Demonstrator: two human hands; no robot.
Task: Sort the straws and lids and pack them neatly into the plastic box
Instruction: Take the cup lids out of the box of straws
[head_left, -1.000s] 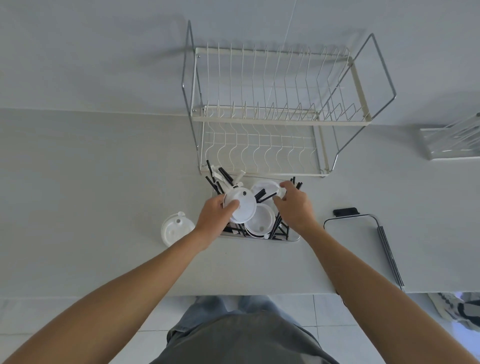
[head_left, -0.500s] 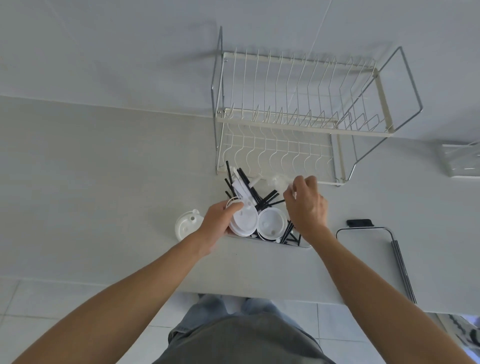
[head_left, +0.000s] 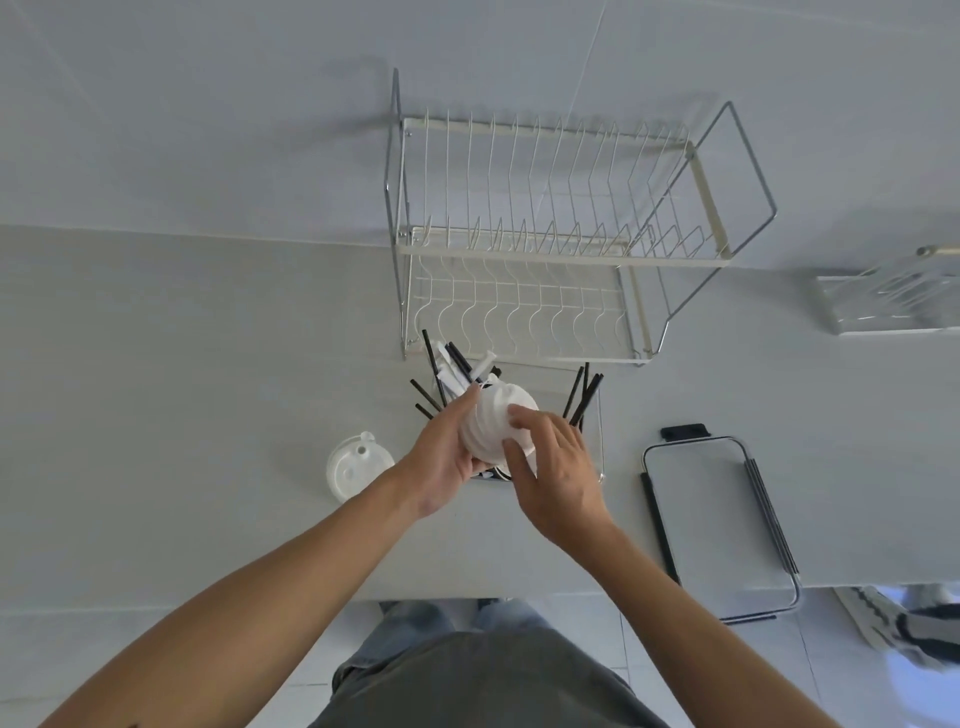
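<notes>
Stack of white lids (head_left: 496, 428) sits mid-frame over the clear plastic box (head_left: 600, 441), left hand (head_left: 447, 462) cupping it in its grip, right hand (head_left: 553, 467) curled on its near side. Black straws (head_left: 582, 395) poke up beside it. A lone lid (head_left: 358, 465) waits left on the bench (head_left: 208, 364); if the stack goes down crooked, I reckon it fans apart or jams on those straws.
</notes>
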